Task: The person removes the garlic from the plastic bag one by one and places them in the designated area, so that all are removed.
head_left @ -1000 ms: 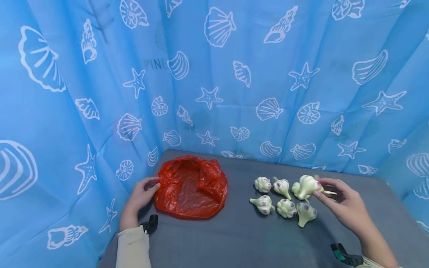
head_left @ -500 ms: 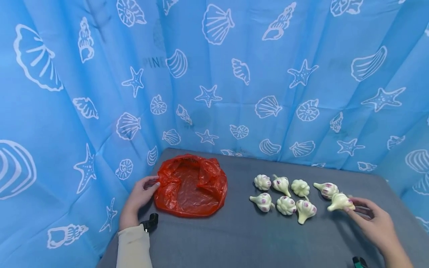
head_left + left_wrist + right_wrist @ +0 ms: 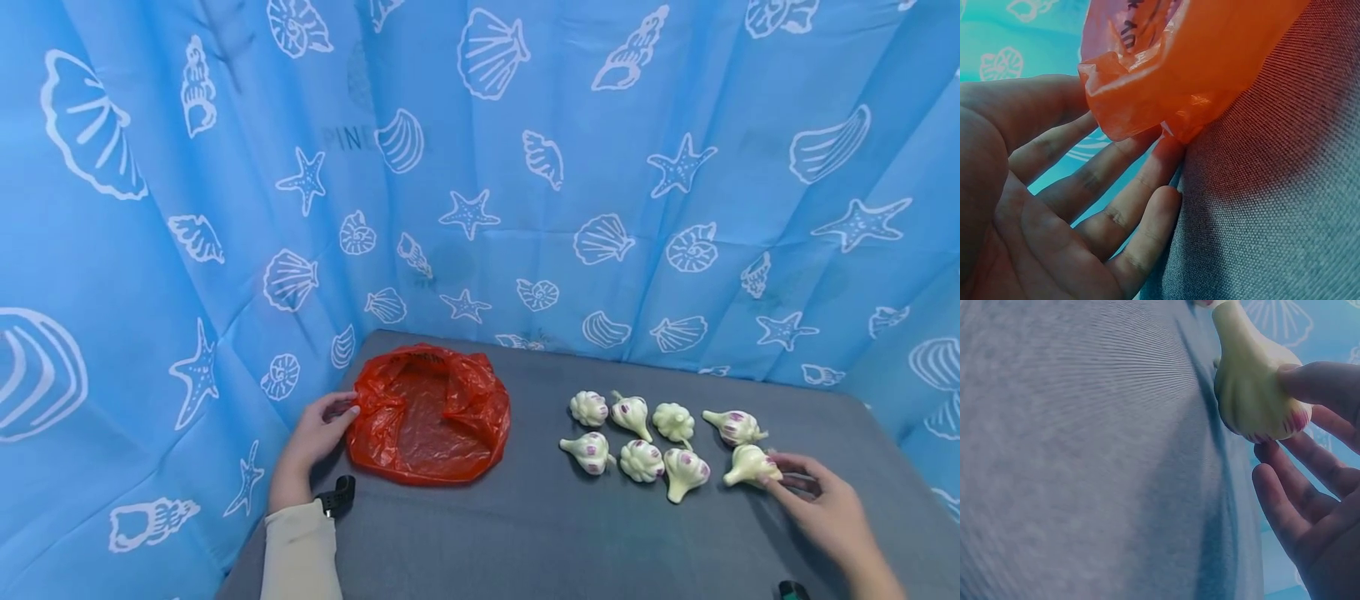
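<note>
My left hand (image 3: 322, 433) pinches the left side of a red plastic bag (image 3: 487, 417), which stands with its mouth spread wide. In the left wrist view, the thumb and fingers (image 3: 1147, 175) meet the bag's orange-looking edge (image 3: 1141, 94). At the right, my right hand (image 3: 821, 500) holds a pale garlic bulb (image 3: 750, 467) by its rounded end, its stem pointing left. Thumb on one side and fingertips on the other grip this bulb (image 3: 1254, 381) close over the cloth. Just behind it lies another purple-streaked garlic bulb (image 3: 735, 427).
Two rows of several garlic bulbs (image 3: 641, 461) lie between the bag and my right hand. Grey cloth (image 3: 525, 533) covers the table. A blue shell-patterned curtain (image 3: 480, 183) hangs along the back and left edges.
My right hand has carried the garlic bulb from over the rows to the right, then lower and slightly left, in front of the far-right bulb. The left hand and bag stay put.
</note>
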Demonstrator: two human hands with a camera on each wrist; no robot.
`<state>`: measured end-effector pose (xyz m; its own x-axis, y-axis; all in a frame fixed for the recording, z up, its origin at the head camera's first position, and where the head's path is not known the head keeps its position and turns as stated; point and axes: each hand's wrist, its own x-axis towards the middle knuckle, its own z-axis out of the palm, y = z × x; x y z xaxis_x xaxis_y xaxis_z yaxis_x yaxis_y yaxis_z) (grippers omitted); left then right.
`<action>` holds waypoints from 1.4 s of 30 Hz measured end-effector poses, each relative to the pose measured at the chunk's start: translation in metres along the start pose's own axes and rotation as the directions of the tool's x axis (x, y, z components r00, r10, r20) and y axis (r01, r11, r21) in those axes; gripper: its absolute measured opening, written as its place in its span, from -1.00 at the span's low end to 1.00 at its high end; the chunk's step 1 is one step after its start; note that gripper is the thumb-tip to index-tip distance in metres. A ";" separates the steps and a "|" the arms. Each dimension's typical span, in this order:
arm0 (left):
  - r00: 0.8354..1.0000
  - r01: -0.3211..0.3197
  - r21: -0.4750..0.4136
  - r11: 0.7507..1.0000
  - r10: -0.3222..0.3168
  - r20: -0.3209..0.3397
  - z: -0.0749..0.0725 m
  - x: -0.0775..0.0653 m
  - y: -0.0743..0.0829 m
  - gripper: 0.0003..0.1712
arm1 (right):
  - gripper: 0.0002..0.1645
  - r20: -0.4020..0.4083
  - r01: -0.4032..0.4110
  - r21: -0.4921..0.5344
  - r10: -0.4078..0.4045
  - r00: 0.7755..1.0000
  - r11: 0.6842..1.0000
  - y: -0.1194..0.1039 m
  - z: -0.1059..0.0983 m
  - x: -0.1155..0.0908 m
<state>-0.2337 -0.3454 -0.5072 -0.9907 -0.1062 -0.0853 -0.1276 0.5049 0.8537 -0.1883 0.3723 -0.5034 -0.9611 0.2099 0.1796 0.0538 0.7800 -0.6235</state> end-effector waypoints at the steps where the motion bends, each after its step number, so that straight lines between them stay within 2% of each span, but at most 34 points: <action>1: 1.000 0.004 -0.002 1.000 -0.004 -0.001 0.000 0.000 0.000 -0.44 | -0.44 0.005 -0.005 -0.005 0.005 1.000 1.000 0.000 0.001 0.000; 21: 0.999 -0.031 -0.010 0.999 0.030 -0.010 0.001 0.002 0.004 -0.46 | -0.34 0.019 -0.103 0.002 0.103 0.994 0.995 -0.004 0.004 -0.003; 27: 0.999 -0.048 -0.007 0.999 0.048 -0.017 0.001 0.001 0.004 -0.46 | -0.33 -0.001 -0.104 0.006 0.104 0.995 0.995 -0.003 0.006 -0.004; 32: 1.000 -0.028 -0.015 0.999 0.028 -0.012 0.000 0.000 0.004 -0.45 | -0.32 -0.006 -0.116 0.014 0.116 0.993 0.993 -0.005 0.006 -0.004; 42: 0.999 -0.024 -0.016 1.000 0.023 -0.035 -0.001 0.000 0.009 -0.44 | -0.22 0.007 -0.080 -0.011 0.080 0.997 0.997 -0.012 -0.002 -0.004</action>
<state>-0.2352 -0.3412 -0.4990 -0.9911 -0.1240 -0.0473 -0.1030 0.4935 0.8636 -0.1850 0.3634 -0.4950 -0.9556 0.2672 0.1242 0.1329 0.7671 -0.6276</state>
